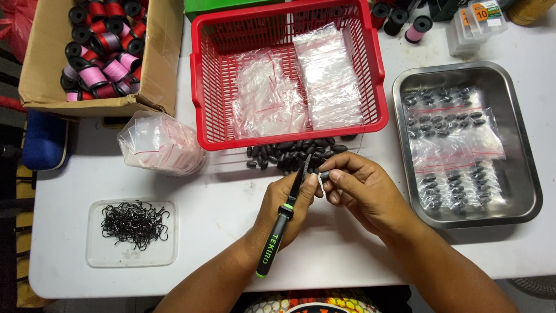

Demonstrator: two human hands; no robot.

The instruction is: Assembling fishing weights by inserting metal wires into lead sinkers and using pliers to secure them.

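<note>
My left hand point(288, 203) grips a tool with a black and green handle point(272, 246); its thin dark shaft points up toward a pile of small dark oval sinkers point(292, 152) on the white table. My right hand point(362, 188) pinches one small dark sinker point(325, 174) between thumb and fingertips, right at the tool's tip. Both hands meet just in front of the pile.
Behind the pile stands a red basket point(200, 87) of small clear zip bags. A steel tray point(524, 174) at the right holds bagged sinkers. A clear lid of black hooks point(134, 223) lies left; a bag bundle point(159, 142) and a cardboard box of thread spools point(156, 52) sit behind it.
</note>
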